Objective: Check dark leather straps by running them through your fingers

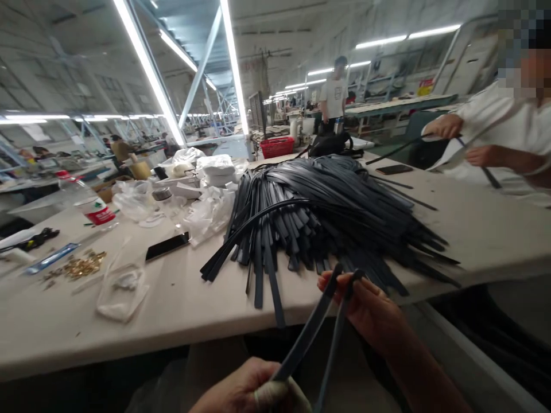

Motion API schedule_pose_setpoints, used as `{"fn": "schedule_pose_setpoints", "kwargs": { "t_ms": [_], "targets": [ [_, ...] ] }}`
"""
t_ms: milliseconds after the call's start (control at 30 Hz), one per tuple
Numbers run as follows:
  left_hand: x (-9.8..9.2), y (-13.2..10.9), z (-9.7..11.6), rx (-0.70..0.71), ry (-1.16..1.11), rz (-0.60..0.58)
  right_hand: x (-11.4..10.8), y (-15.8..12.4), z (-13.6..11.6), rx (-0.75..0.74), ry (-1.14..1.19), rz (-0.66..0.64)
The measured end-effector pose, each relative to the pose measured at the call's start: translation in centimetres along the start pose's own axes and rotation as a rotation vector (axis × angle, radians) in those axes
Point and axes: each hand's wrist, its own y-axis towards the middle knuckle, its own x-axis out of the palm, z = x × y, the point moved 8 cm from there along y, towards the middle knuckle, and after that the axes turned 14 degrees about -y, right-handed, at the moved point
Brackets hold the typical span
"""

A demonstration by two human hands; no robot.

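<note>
A dark strap (310, 322) runs between my two hands below the table's front edge. My left hand (258, 385), with a pale wrap on one finger, is closed around its lower part. Higher up, my right hand (365, 301) pinches the strap where it loops over, and a second length hangs down from those fingers. Just beyond my hands lies a large heap of dark straps (327, 189), their ends fanned toward me over the table edge.
On the table (181, 310) lie a black phone (167, 246), gold-coloured small parts (86, 265), clear plastic bags (215, 209) and a red-labelled bottle (97, 209). A red basket (276, 147) stands behind the heap. At right, a person's hands (486, 155) hold a dark strap.
</note>
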Motion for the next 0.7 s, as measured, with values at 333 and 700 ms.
{"fn": "schedule_pose_setpoints", "kwargs": {
  "t_ms": [333, 700],
  "targets": [
    [3.3, 4.6, 6.7, 0.337, -0.041, -0.077, 2.4, -3.4, -3.8, -0.017, -0.479, -0.065],
    [8.8, 8.0, 6.3, 0.334, 0.063, -0.233, -1.3, -6.4, -4.0, -0.101, -0.355, 0.269]
  ]
}}
